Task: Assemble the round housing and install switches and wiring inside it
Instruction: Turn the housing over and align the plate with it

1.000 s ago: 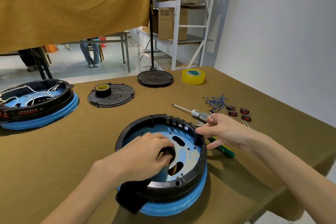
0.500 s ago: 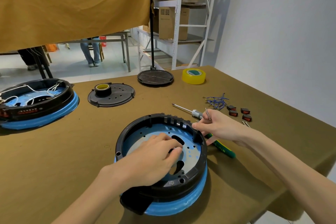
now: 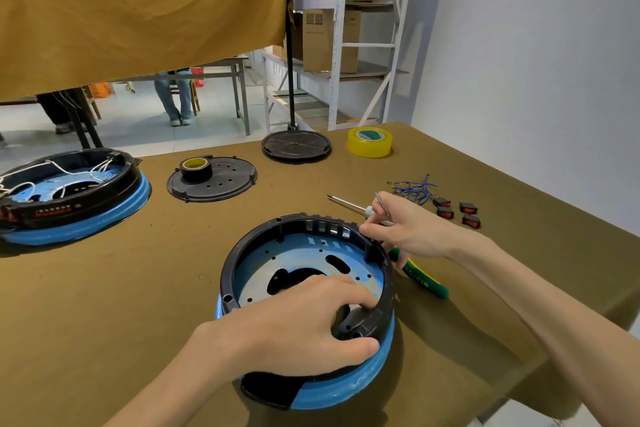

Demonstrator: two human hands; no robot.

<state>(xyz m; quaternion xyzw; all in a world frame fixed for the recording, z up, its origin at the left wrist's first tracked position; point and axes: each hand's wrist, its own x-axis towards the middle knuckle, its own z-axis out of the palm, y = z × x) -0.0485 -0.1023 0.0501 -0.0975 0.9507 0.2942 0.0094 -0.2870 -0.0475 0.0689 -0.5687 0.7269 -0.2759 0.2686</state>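
We see the left hand point(image 3: 294, 329) gripping the near rim of the round housing point(image 3: 308, 302), fingers inside, thumb on its blue band. The right hand point(image 3: 412, 232) touches the far-right rim and clasps a thin metal tool point(image 3: 381, 203). The housing sits near on the olive cloth table point(image 3: 145, 288); switches point(image 3: 459, 211) and blue wires point(image 3: 414, 189) lie far right. Beyond, yellow tape point(image 3: 370, 142), a white shelf point(image 3: 360, 35), a grey wall point(image 3: 536, 62).

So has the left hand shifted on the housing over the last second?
Yes. The left hand slid from the centre slots toward the housing's near-right rim, now gripping it.
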